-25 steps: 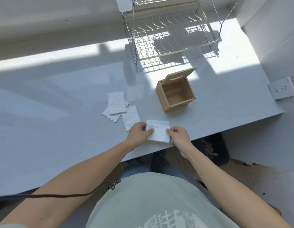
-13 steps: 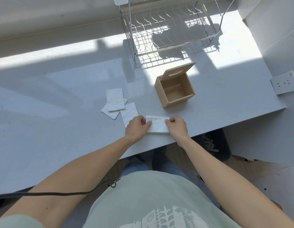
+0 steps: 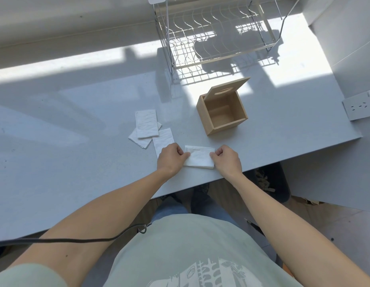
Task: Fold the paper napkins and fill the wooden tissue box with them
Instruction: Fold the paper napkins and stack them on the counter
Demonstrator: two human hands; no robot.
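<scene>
Fingers of the left hand [image 3: 171, 159] and right hand [image 3: 227, 160] curled and pinching the two short ends of a folded white napkin [image 3: 199, 156], pressed flat on the grey table [image 3: 76, 141] close to its near edge. Just left, partly under the left hand, another folded napkin [image 3: 163, 139]; beyond it two more [image 3: 146, 126], overlapping. Past the right hand, a wooden box [image 3: 222, 114], apart from the napkins, lid [image 3: 227, 88] tilted up at the back, nothing seen inside. Wire dish rack [image 3: 217, 38] at the far edge; wide bare surface to the left. Napkin creased, rectangular, slightly crinkled.
</scene>
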